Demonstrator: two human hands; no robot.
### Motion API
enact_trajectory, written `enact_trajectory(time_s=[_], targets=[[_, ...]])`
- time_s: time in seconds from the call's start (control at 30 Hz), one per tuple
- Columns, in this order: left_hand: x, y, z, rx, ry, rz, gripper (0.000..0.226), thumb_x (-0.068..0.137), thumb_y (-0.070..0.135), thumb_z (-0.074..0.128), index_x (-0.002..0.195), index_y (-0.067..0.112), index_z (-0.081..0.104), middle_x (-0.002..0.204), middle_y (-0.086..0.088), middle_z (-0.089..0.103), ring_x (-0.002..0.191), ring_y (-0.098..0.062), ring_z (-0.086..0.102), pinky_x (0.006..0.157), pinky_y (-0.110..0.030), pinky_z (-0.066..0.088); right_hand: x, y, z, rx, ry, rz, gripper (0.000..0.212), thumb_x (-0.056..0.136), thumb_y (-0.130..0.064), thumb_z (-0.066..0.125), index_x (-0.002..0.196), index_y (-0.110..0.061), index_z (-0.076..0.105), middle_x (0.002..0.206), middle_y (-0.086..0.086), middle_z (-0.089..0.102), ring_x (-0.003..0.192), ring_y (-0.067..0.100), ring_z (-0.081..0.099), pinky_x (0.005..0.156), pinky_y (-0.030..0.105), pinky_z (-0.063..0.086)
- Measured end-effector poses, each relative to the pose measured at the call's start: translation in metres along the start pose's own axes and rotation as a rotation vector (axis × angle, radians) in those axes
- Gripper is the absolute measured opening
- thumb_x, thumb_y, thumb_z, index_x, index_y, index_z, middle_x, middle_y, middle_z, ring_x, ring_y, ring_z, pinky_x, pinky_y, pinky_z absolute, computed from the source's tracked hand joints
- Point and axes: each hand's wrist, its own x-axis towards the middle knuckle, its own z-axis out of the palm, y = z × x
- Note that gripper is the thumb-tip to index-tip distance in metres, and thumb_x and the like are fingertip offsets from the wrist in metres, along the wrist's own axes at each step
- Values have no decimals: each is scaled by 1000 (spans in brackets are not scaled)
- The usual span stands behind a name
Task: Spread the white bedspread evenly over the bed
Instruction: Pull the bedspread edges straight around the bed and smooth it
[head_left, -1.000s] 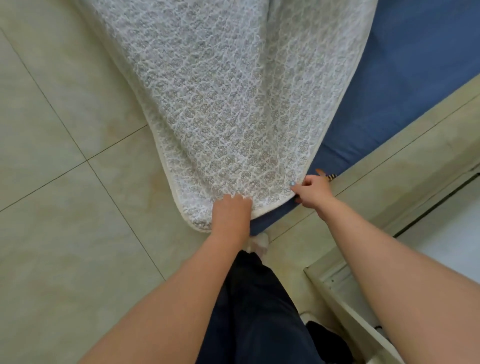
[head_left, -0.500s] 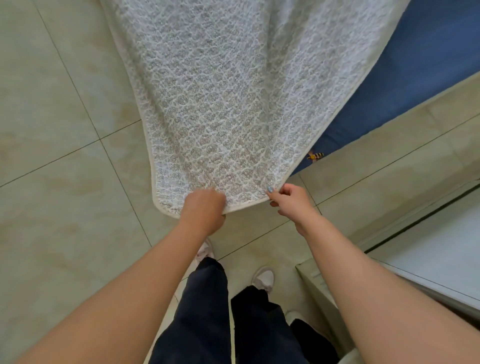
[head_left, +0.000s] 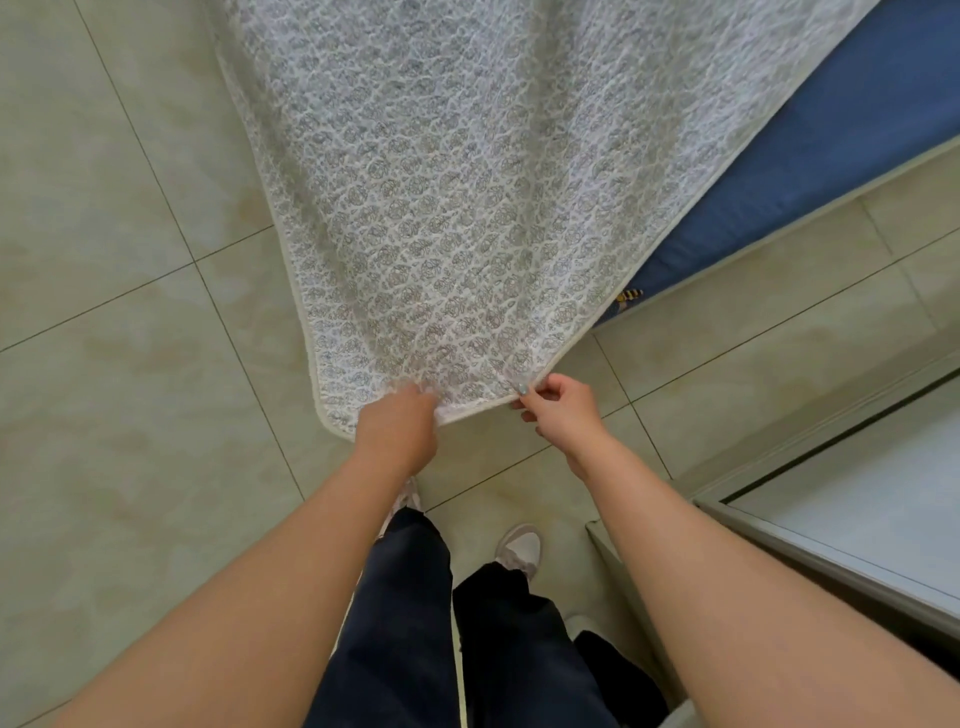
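The white patterned bedspread (head_left: 457, 208) stretches from the top of the view down toward me, pulled taut into folds above the tiled floor. My left hand (head_left: 397, 428) grips its near hem close to the rounded corner. My right hand (head_left: 563, 405) pinches the same hem a little further right, thumb and fingers closed on the edge. The bed's blue mattress (head_left: 841, 156) shows uncovered at the upper right, beside the bedspread's right edge.
Pale floor tiles (head_left: 114, 415) lie left and below. A low grey-framed cabinet or ledge (head_left: 831, 509) stands close on my right. My legs in dark trousers and light shoes (head_left: 519, 545) are under my arms. A small yellow-black tag (head_left: 629, 295) sits at the mattress corner.
I have stepped back from the bed and drawn the bedspread's corner toward me. Both hands kept hold of the hem, and the cloth now hangs out over the floor.
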Motion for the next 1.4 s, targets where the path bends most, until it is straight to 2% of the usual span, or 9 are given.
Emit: enact_trajectory(time_s=[0.1, 0.27, 0.37, 0.47, 0.6, 0.7, 0.9, 1.23, 1.4], targets=[[8, -6, 2, -124, -57, -115, 35, 90, 23, 55, 123, 14, 50, 122, -7, 51, 107, -27, 56, 74, -37, 46, 13, -18, -4, -79, -92, -3, 16, 98, -17, 51, 105, -9, 63, 94, 2, 67, 70, 11, 56, 58, 18, 44], [9, 28, -17, -312, 455, 57, 30, 82, 24, 61, 107, 14, 51, 104, -3, 50, 86, -20, 48, 63, -29, 37, 44, -46, -33, 184, 140, 11, 21, 94, -23, 55, 111, -11, 52, 97, 4, 59, 75, 11, 55, 65, 24, 50], [21, 60, -30, -196, 512, 185, 34, 82, 19, 58, 115, 13, 49, 112, -4, 50, 97, -23, 49, 76, -31, 40, 59, -61, -49, 265, 254, -21, 35, 91, -16, 58, 124, -10, 48, 88, -2, 52, 86, 17, 54, 79, 29, 51], [40, 82, -35, -79, 454, 124, 42, 84, 23, 60, 122, 12, 43, 120, -5, 46, 106, -24, 47, 78, -31, 39, 75, -71, -64, 298, 306, 36, 68, 89, -18, 61, 146, -11, 26, 131, 5, 50, 116, 22, 54, 102, 36, 46], [62, 84, -35, -18, 378, 73, 53, 82, 22, 67, 125, 9, 40, 121, -8, 48, 103, -24, 51, 68, -30, 41, 86, -78, -83, 448, 182, 109, 26, 88, -26, 66, 109, -13, 58, 90, 1, 63, 78, 12, 57, 61, 21, 49], [67, 85, -39, 13, 365, 140, 31, 85, 9, 59, 113, 8, 45, 114, -10, 56, 81, -23, 55, 56, -30, 38, 88, -80, -94, 311, 116, 69, 18, 90, -32, 64, 80, -19, 56, 73, -4, 56, 61, 8, 51, 53, 18, 43], [46, 90, -35, 29, 288, 283, 15, 90, 2, 47, 102, 11, 45, 83, -3, 50, 61, -20, 42, 52, -30, 31, 75, -27, -115, 220, 160, 42, 16, 95, -31, 57, 86, -18, 58, 93, 2, 61, 80, 12, 58, 64, 24, 45], [66, 91, -61, 44, -3, 328, 25, 88, 36, 62, 98, 16, 51, 90, -1, 60, 78, -22, 61, 60, -32, 47, 83, -45, -111, 215, 217, 126, 12, 94, -23, 57, 86, -14, 56, 95, 7, 65, 78, 20, 64, 61, 27, 53], [86, 101, -85, -151, 112, 373, 15, 93, 26, 48, 105, 22, 56, 100, 4, 62, 87, -18, 60, 62, -31, 48, 86, -63, -135, 261, 316, 93, 23, 96, -20, 55, 73, -21, 51, 81, -1, 62, 71, 14, 61, 70, 30, 50]])
